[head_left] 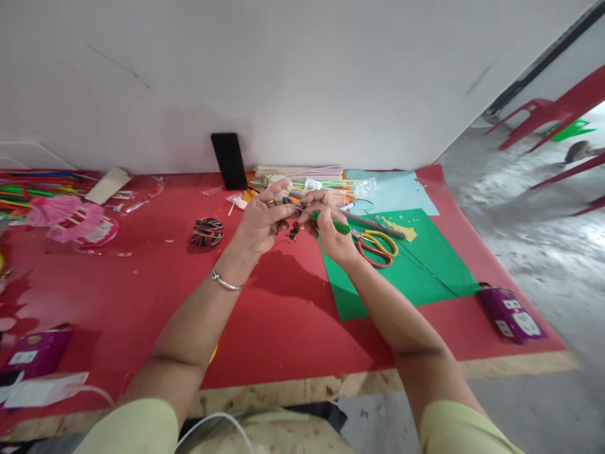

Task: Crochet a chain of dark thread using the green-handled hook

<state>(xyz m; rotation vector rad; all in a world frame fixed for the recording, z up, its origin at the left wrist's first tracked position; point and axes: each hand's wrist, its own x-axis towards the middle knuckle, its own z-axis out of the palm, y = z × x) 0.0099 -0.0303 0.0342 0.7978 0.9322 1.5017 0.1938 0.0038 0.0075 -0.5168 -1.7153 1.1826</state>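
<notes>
My left hand pinches one side of a small dark multicoloured yarn piece above the red table cover. Close beside it, my right hand is closed round a tool with a green handle, its tip at the yarn piece. A short dark strand hangs below the fingers. To the left on the red cover lies a ball of multicoloured yarn. Scissors with red and yellow handles rest on a green sheet, right of my right hand.
A black phone leans upright against the white wall. Bundled sticks and plastic bags lie behind my hands. Pink paper craft is at the left. Purple pouches sit near the front corners. Red chairs stand at the right.
</notes>
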